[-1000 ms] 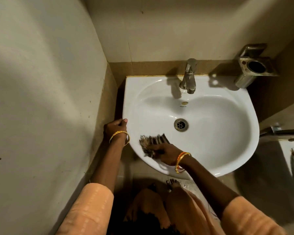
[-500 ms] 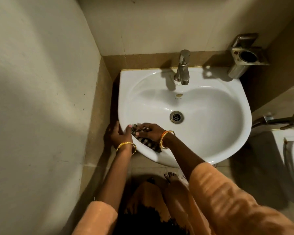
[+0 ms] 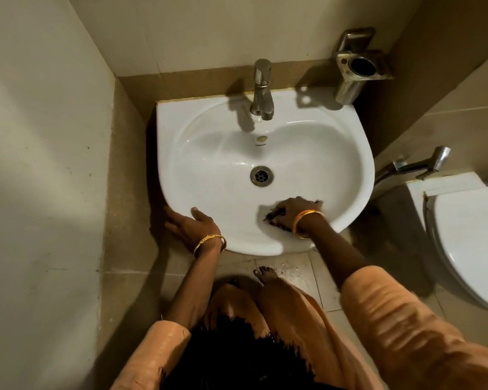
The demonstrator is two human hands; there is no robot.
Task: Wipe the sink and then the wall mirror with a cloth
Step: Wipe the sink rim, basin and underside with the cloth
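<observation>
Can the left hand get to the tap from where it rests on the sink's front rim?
Probably yes. The left hand lies open on the sink rim, holding nothing, and the basin between it and the tap is bare. The right hand, pressing the cloth, stays off to the side.

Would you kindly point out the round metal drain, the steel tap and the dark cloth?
round metal drain (image 3: 261, 175), head view, grate centre.
steel tap (image 3: 262, 90), head view, upright body.
dark cloth (image 3: 271, 216), head view, edge beside right hand.

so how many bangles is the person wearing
3 that I can tell: one gold bangle on the left wrist by the sink's front-left rim, and a gold and orange pair on the right wrist. More may be hidden.
</observation>
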